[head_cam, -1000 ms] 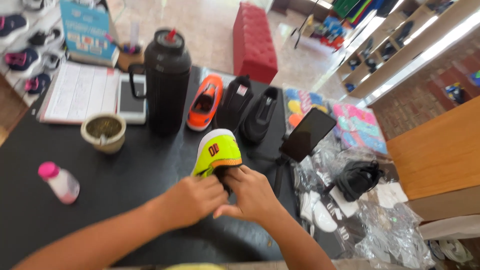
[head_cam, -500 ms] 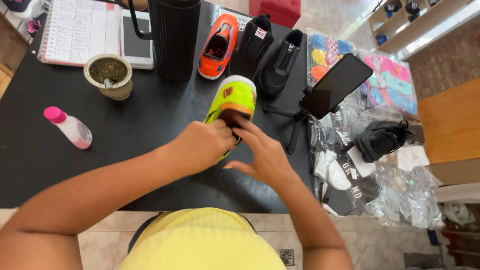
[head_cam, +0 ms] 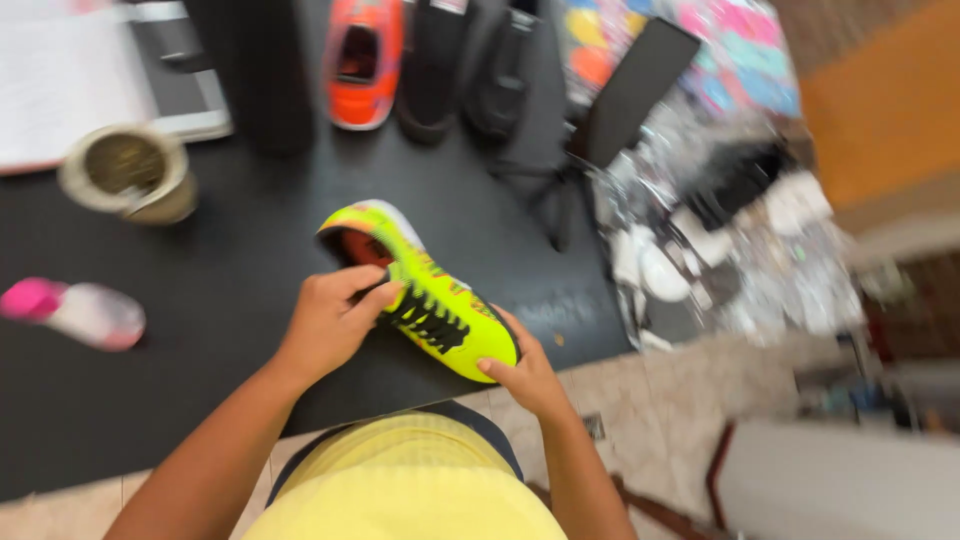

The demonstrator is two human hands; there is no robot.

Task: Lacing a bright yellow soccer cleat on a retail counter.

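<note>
We've got the neon yellow sneaker [head_cam: 425, 295] tilted at the near edge of the black tabletop [head_cam: 230, 290]. Our left hand [head_cam: 330, 325] is pinched in on the black laces [head_cam: 425, 318], and our right hand [head_cam: 525, 370] cups the toe from below. The frame is blurry, but it looks like lacing work. Next move probably needs a steady toe grip while the left fingers tug.
</note>
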